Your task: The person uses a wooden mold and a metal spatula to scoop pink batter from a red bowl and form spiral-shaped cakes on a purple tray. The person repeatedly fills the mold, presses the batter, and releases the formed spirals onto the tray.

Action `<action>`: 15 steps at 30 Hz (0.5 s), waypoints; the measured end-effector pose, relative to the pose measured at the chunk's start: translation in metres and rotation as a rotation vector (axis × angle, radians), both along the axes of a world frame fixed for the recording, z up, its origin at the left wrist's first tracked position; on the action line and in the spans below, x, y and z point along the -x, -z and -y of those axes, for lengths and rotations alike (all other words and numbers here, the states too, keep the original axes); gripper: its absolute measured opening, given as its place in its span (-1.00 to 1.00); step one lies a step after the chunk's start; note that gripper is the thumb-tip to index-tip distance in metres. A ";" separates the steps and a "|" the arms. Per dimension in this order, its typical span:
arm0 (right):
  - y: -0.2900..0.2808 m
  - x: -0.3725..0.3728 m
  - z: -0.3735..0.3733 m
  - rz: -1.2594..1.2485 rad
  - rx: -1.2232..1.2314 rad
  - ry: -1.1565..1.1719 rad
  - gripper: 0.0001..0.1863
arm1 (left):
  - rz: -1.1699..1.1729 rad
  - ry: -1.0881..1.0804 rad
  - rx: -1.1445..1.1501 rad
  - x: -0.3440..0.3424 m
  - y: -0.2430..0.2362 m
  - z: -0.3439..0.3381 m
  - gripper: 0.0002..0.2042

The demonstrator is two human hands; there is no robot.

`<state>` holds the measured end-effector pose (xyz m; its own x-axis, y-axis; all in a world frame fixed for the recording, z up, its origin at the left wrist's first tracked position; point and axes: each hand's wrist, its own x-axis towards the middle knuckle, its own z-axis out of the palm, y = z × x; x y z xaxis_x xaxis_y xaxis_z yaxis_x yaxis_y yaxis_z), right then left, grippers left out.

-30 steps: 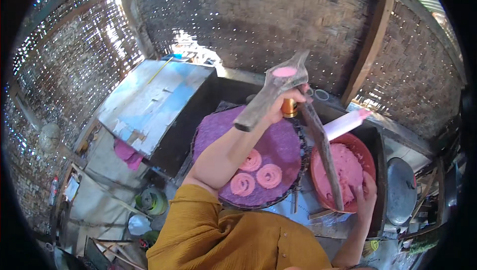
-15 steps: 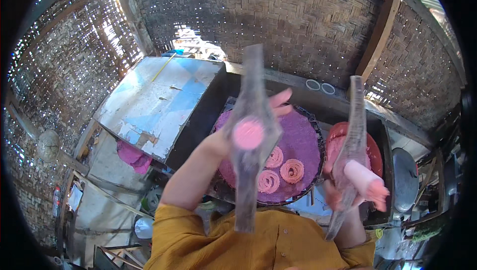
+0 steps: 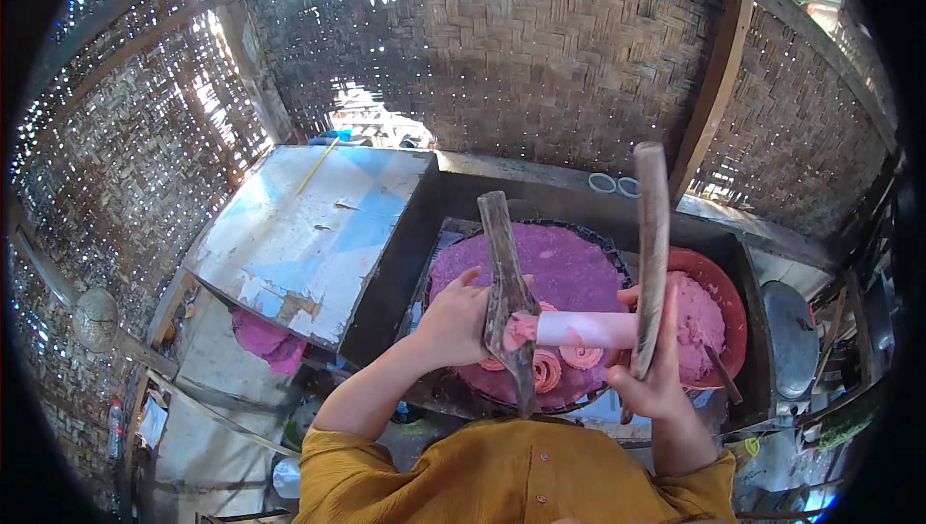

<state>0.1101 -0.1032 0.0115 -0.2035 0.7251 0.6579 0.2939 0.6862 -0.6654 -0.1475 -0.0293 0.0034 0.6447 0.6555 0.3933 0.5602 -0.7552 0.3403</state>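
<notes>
My left hand grips a dark, branch-like wooden bar standing upright, with pink paste at its middle. My right hand holds a second wooden bar. Between the two bars lies a pale cylinder, its left end against the paste. Below them is a round tray with a mottled purple surface, bearing pink coiled rings, partly hidden. A red basin holding pink dough and a stick sits at the right, behind my right hand.
A battered white-and-blue box stands at left, pink cloth beneath it. A dark trough wall borders the tray. At far right is a grey lidded pot. Two white rings lie on the back ledge, before woven walls.
My right hand has come up from the basin with a bar and the cylinder. The left bar has turned from face-up to side-on, and both now meet the cylinder horizontally over the tray.
</notes>
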 end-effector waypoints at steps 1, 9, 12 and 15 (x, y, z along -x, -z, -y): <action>-0.001 0.001 -0.001 0.099 -0.058 0.023 0.02 | -0.009 -0.023 -0.021 -0.001 -0.002 0.000 -0.54; -0.041 0.014 0.001 0.419 -0.371 0.106 -0.01 | 0.086 0.093 -0.155 -0.020 -0.016 -0.012 -0.25; -0.056 0.015 0.004 0.421 -0.396 0.100 0.00 | 0.251 0.151 -0.237 -0.030 -0.017 -0.016 -0.27; -0.060 0.013 0.012 0.433 -0.380 0.156 0.00 | 0.297 0.164 -0.277 -0.040 -0.021 -0.020 -0.24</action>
